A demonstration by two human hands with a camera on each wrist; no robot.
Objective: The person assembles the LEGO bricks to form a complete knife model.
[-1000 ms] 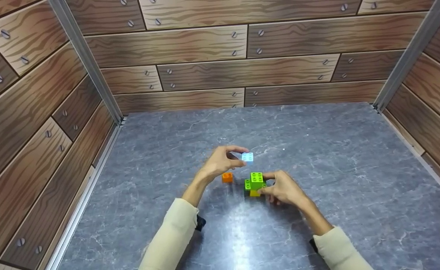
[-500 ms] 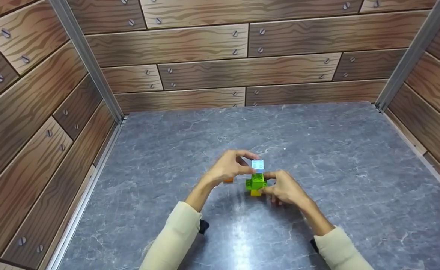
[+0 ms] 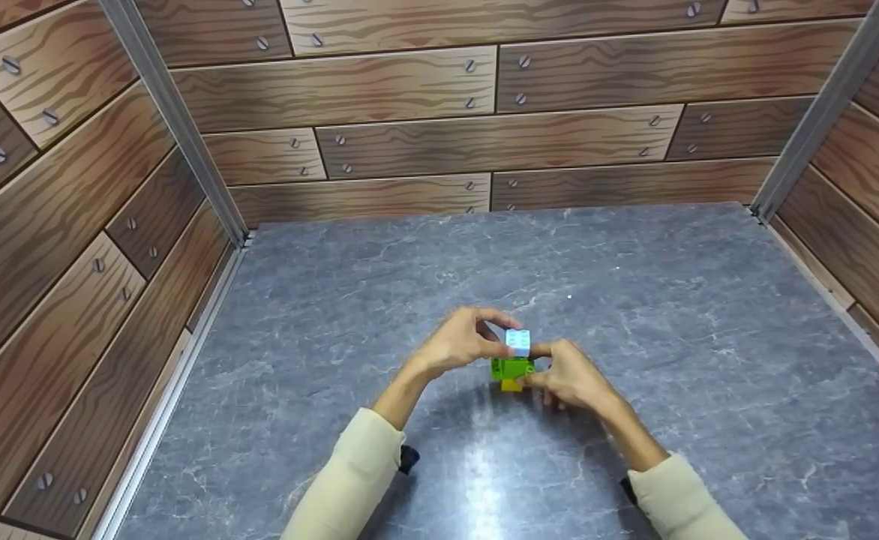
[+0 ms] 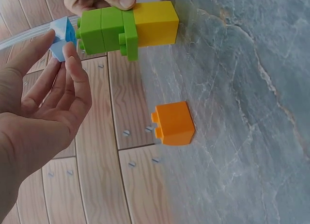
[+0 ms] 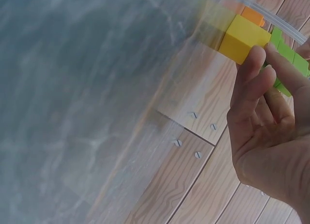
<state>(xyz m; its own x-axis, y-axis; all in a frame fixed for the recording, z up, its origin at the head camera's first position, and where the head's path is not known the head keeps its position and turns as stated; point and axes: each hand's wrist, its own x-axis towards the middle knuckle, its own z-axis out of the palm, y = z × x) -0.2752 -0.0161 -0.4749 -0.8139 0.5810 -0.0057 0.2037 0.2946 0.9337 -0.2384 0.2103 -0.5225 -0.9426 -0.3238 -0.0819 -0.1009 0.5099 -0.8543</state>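
Light-blue brick [image 3: 517, 343], pinched in my left hand [image 3: 456, 341], has come rightward and down to the top of the green bricks [image 4: 100, 31], so I judge the stacking is close to contact; whether they already touch I can't tell. My right hand [image 3: 573, 376] grips those green bricks, which stand on a yellow brick [image 4: 157, 23]. An orange brick [image 4: 175, 123] stands apart, now hidden from the head view. Beneath, the grey, white-veined tabletop [image 3: 334, 300] shines near me; plank-patterned walls [image 3: 409, 90] with metal posts [image 3: 166, 112] enclose it.

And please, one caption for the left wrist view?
Left hand pinching a blue block near green blocks; orange block apart.
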